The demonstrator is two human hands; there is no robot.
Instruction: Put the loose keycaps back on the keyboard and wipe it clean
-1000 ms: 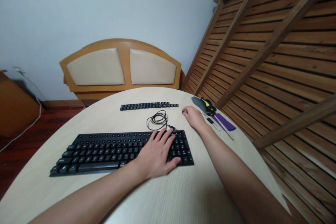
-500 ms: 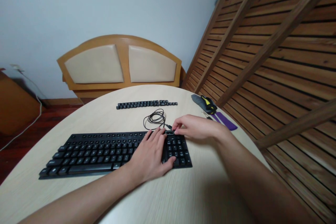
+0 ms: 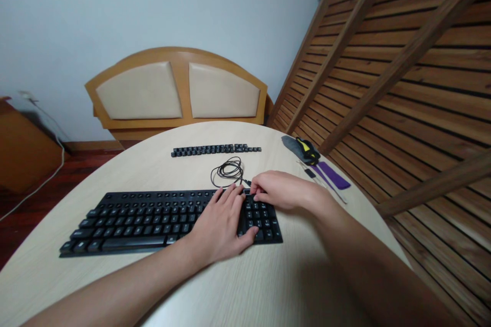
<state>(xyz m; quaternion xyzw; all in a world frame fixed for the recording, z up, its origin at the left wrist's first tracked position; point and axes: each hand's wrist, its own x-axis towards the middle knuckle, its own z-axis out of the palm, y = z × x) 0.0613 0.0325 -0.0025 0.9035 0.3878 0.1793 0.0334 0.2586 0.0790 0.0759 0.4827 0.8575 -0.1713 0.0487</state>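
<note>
The black keyboard lies across the lower middle of the frame on the pale table, its right end covered in part by the 2 hands. The left hand is laid flat over the keys at the lower centre, palm down, with its fingers stretched forward and its thumb spread to the right. By the right hand, the keyboard's upper right corner is reached; its thumb and forefinger are brought close together there, but whether anything is pinched between them cannot be told, since the spot is too small and partly hidden.

The step in hand is judged to be fine fingertip work at that corner. For it to be done well, the board should be steadied by an even palm, with no sideways push and no needless weight on the keys. Any small part is best gripped by its sides, lined up squarely and moved straight up or down, since a tilted part could catch. The coiled cable, lying just above the board at the centre, should be cleared by the right fingertips so that no loop is snagged. The line of keycaps farther up the frame is best left undisturbed, so that its order is not lost.
</note>
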